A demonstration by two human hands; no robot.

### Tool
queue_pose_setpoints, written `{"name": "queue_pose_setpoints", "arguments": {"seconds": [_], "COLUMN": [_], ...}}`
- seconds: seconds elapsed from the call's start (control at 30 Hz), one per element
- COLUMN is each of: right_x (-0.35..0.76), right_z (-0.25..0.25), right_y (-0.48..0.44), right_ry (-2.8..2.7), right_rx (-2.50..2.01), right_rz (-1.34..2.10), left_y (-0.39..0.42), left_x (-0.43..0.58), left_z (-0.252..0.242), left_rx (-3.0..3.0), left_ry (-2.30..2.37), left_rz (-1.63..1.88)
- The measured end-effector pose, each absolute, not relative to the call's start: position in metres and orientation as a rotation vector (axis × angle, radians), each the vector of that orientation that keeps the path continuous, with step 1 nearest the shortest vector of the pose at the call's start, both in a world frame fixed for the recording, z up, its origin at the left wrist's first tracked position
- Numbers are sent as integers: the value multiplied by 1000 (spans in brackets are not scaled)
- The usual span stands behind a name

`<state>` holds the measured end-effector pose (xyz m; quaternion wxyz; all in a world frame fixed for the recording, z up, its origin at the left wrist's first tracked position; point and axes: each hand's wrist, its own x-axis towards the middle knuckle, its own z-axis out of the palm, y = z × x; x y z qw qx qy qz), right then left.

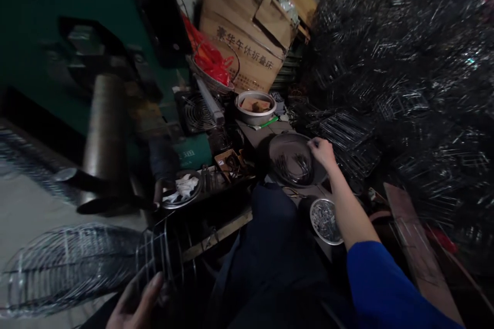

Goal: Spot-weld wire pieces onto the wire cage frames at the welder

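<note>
At the lower left, my left hand (137, 300) is closed at the near end of a long wire cage (77, 267) made of many metal rings. The cage stretches away to the left, and part of the grip is in shadow. My right hand (323, 153) is over the right rim of a dark round pan (283, 146), fingertips pinched together. Whatever is between them, if anything, is too small to make out. Bent dark wire pieces (295, 167) lie in the pan. Below my right forearm stands a round tin (326, 221) full of small metal pieces.
A green machine (31, 36) with a metal cylinder (104, 139) fills the left. Ahead are a cardboard box (243, 31), a white bowl (255, 108) and a plate with white cloth (183, 190). Pliers (293, 193) lie near the pan. Wire racks (386, 61) are heaped at right.
</note>
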<state>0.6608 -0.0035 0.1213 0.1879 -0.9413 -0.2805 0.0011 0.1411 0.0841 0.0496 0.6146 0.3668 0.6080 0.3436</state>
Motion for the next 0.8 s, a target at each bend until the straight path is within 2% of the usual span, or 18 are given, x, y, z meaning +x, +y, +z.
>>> {"name": "queue_pose_setpoints", "arguments": {"seconds": [0.07,0.17,0.33,0.57,0.8], "right_x": [633,581,507,424,402], "right_z": [145,160,131,59,32], "right_y": [-6,0,37,70,76], "right_ry": [-1005,-1169,-1086,-990,-1011], "right_rx": [-2343,-1821,-1529,-1415,-1381], "right_rz": [42,296,807,792,744], "left_y": [83,81,78,71,75], "left_x": [145,152,153,129,126], "left_z": [46,47,52,59,65], "left_rx": [801,790,783,737,731], "left_ry": [1422,1387,1271,1165,1125], "left_rz": [865,931,1076,1179,1214]}}
